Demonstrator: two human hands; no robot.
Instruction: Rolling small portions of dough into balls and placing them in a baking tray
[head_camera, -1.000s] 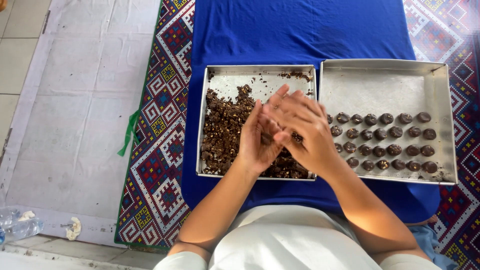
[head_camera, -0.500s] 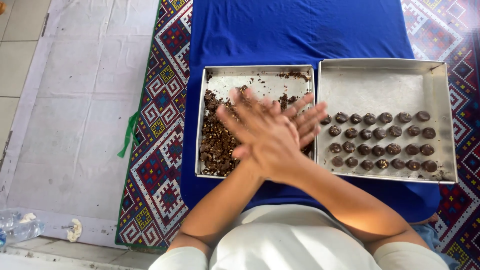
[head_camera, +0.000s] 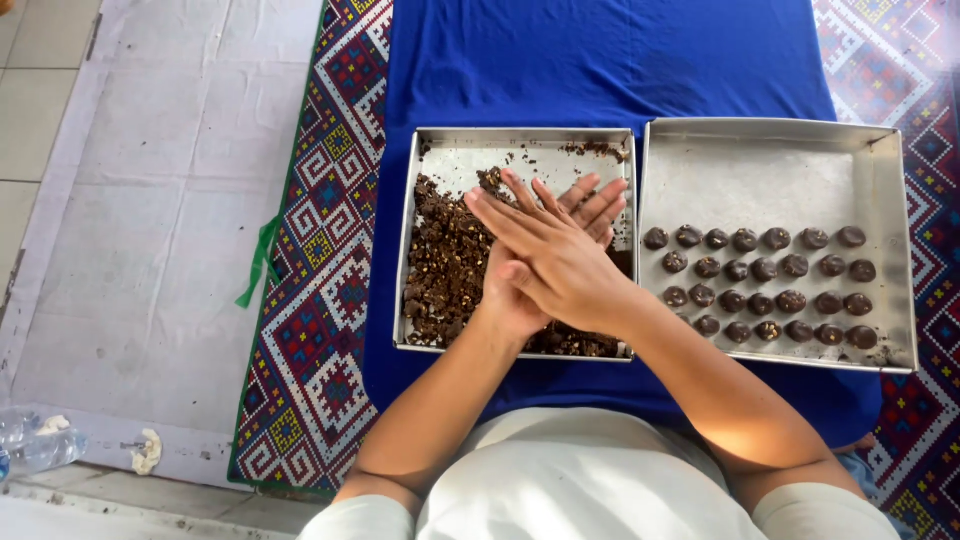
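Rolling a lump, hidden between palms, with right hand pressing flat across left hand, over crumbly brown mix; next likely needing placement beside dark balls at three o'clock.

A blue cloth lay beneath and beyond the grip, over a patterned mat. Left of the grip a green strip lay on a white sheet. Far left and nearer the body lay a plastic bottle and a white scrap.
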